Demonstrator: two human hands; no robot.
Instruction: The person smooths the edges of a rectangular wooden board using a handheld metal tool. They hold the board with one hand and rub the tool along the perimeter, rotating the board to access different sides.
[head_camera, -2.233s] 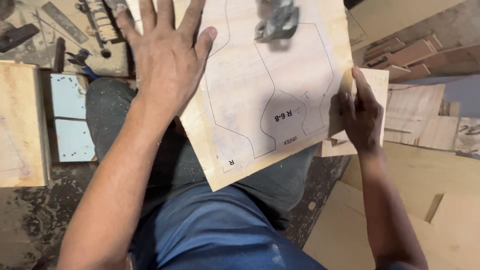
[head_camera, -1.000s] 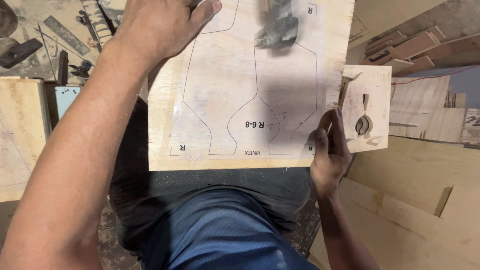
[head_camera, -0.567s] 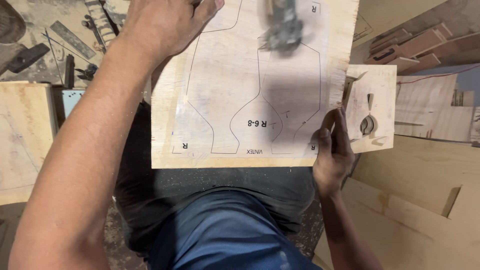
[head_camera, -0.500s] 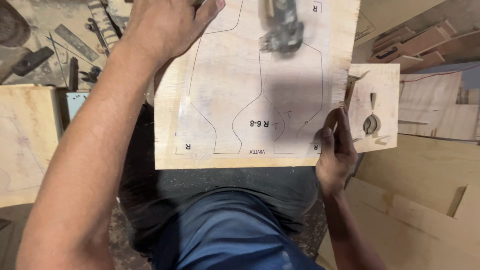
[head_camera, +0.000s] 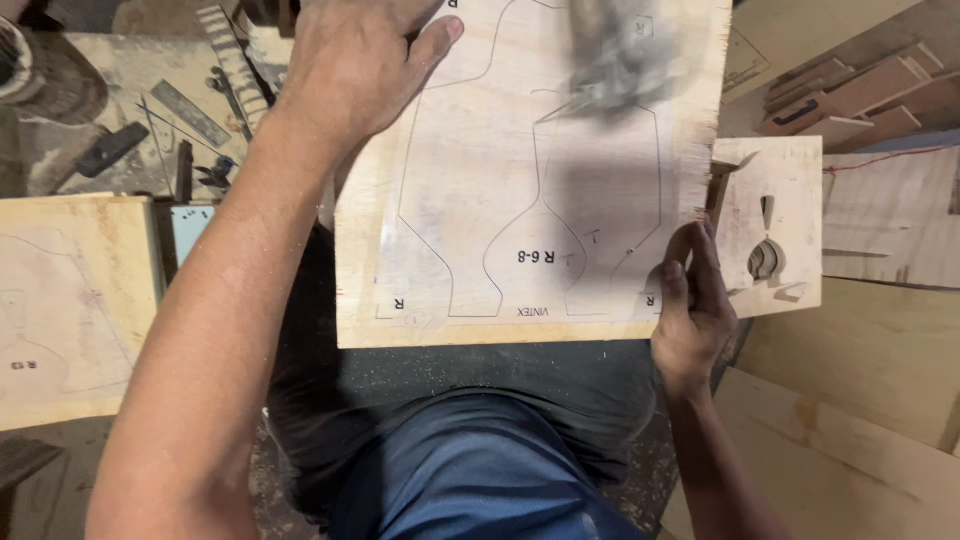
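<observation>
Far left: a second plywood panel (head_camera: 70, 300) with traced outlines lies flat, apart from the work. Behind it, a cluttered bench (head_camera: 130, 130) with hand tools; too small to name each.

Your left hand (head_camera: 350, 65) presses palm-down on the upper left of the board (head_camera: 520, 200), thumb spread out to the side over a pencilled outline. The other fingertips run off the top of the frame, so their spread cannot be told. Keep that palm flat and its weight straight down; it is the main thing that stops the sheet lifting or chattering.

The board lies across your lap, near edge toward your body, marked with curved outlines. Near its top right sits a blurred grey tool (head_camera: 615, 60), apparently a saw blade or clamp at work; the blur hides which. Judgement: feed slowly along the line and turn the sheet rather than forcing it sideways.

Your right hand (head_camera: 690, 310) holds the board's lower right corner, fingers pressed together and curled at the right edge, thumb alongside. The edge above it is ragged and splintered, so grip below the frayed part. Keep both hands well apart from the tool.

Right of that, a small slotted block (head_camera: 770, 230) sits just beside the board; stacked offcuts (head_camera: 850, 95) lie beyond.
</observation>
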